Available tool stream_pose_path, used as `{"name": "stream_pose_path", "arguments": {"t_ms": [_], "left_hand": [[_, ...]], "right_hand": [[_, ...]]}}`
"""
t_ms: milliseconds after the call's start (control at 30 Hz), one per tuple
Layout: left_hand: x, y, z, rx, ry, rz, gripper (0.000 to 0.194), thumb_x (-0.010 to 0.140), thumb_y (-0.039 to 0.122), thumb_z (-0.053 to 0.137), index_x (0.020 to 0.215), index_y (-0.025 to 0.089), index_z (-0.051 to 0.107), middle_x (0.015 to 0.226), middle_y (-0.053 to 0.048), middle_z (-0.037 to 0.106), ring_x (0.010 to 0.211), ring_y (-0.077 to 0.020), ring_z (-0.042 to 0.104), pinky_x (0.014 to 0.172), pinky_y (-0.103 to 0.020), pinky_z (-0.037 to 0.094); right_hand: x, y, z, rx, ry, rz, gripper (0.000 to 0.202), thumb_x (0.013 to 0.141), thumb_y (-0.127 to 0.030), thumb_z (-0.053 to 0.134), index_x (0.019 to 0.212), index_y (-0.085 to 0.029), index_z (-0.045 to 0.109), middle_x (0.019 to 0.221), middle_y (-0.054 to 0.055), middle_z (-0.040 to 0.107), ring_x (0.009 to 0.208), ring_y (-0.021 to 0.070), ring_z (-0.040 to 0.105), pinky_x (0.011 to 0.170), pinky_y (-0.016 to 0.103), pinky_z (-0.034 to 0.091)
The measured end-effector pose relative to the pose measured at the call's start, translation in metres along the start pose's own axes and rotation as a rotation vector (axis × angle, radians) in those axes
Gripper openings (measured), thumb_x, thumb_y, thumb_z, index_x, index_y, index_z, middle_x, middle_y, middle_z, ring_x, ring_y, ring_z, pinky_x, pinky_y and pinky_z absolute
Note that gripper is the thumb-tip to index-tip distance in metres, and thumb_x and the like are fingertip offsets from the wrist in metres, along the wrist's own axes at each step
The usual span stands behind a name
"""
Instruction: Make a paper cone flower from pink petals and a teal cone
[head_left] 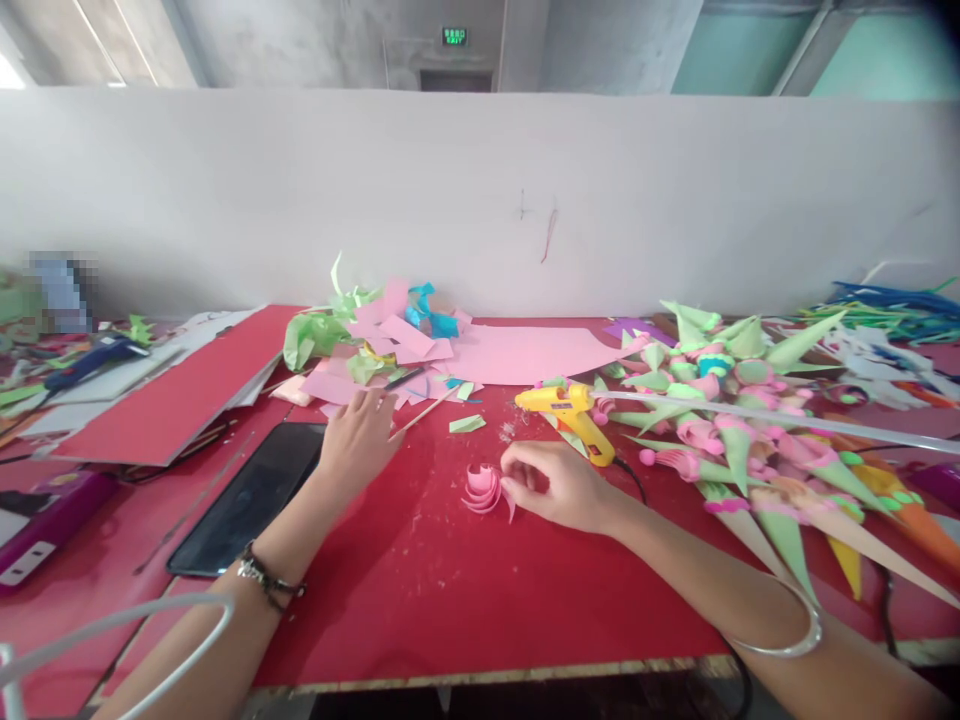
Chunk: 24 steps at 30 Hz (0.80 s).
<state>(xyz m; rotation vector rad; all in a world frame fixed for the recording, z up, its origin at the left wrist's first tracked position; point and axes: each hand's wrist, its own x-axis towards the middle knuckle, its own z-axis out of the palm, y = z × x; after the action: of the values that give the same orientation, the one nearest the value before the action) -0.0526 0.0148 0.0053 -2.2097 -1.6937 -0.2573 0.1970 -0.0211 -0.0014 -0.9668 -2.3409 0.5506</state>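
Observation:
My right hand (559, 487) is closed, thumb and forefinger pinching the edge of a pink curled paper flower (482, 488) on the red table (465, 600). My left hand (358, 445) is stretched forward, palm down, over the near edge of the paper scraps, its fingertips partly hidden. Beside its fingers are a thin pale stick (426, 413) and a dark pen-like piece (403, 379). A yellow glue gun (574, 410) lies just behind my right hand, with a long clear glue stick (780, 412) running out of its back.
Left of my left hand lies a black phone (251, 500), near red board (180, 390) and a purple power strip (52, 530). Pink sheet paper (525, 352) is at the back. Many green and pink paper cones (739, 440) are heaped on the right. A white partition (465, 200) stands behind.

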Motion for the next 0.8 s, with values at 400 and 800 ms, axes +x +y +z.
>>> {"name": "stream_pose_path", "arguments": {"t_ms": [400,800], "left_hand": [[-0.001,-0.058,-0.014,0.029,-0.134,-0.261,0.045,0.077,0.043,0.045,0.112,0.016,0.050,0.121,-0.015,0.042,0.109,-0.0299,0.045,0.076,-0.037,0.046],[-0.048,-0.024,-0.030,0.352,-0.245,-0.107,0.025,0.080,0.017,0.037,0.087,0.010,0.060,0.087,-0.015,0.059,0.074,-0.0291,0.060,0.049,-0.032,0.042]], "right_hand": [[0.001,0.001,-0.001,-0.007,-0.001,-0.047,0.012,0.080,-0.021,0.044,0.070,-0.018,0.049,0.059,-0.002,0.050,0.052,0.0084,0.047,0.050,0.020,0.035],[0.004,0.004,-0.002,-0.072,0.056,-0.099,0.016,0.077,-0.014,0.043,0.063,-0.017,0.051,0.055,-0.002,0.051,0.050,0.0084,0.044,0.050,0.019,0.033]]}}
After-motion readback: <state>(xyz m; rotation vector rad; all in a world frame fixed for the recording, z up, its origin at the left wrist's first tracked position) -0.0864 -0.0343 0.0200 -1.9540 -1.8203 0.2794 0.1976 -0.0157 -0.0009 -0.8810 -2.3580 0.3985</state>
